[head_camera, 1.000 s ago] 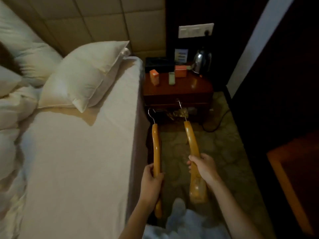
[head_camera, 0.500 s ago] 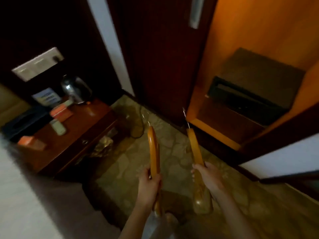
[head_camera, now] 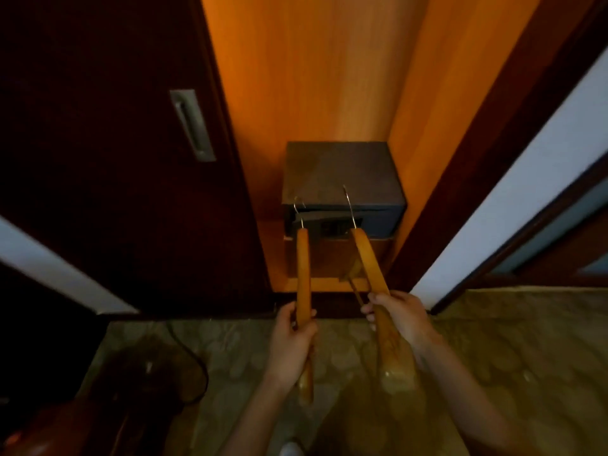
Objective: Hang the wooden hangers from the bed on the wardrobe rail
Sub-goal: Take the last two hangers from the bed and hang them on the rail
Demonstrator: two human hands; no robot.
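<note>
I hold two wooden hangers with metal hooks, one in each hand, both pointing away from me toward the open wardrobe (head_camera: 316,77). My left hand (head_camera: 292,340) grips the left hanger (head_camera: 303,264) around its middle. My right hand (head_camera: 399,315) grips the right hanger (head_camera: 367,258), whose wide end sticks out below my wrist. Both hooks hover in front of a dark safe box (head_camera: 339,172) on the wardrobe's low shelf. The wardrobe rail is out of view.
A dark sliding door with a metal recessed handle (head_camera: 192,125) stands left of the orange wardrobe interior. A white wall strip (head_camera: 513,192) and another door frame lie to the right. A black cable (head_camera: 194,366) curls over the patterned floor at lower left.
My view has swung from the bed and nightstand round to face the open wardrobe. Both hands have kept their hold on the hangers throughout.
</note>
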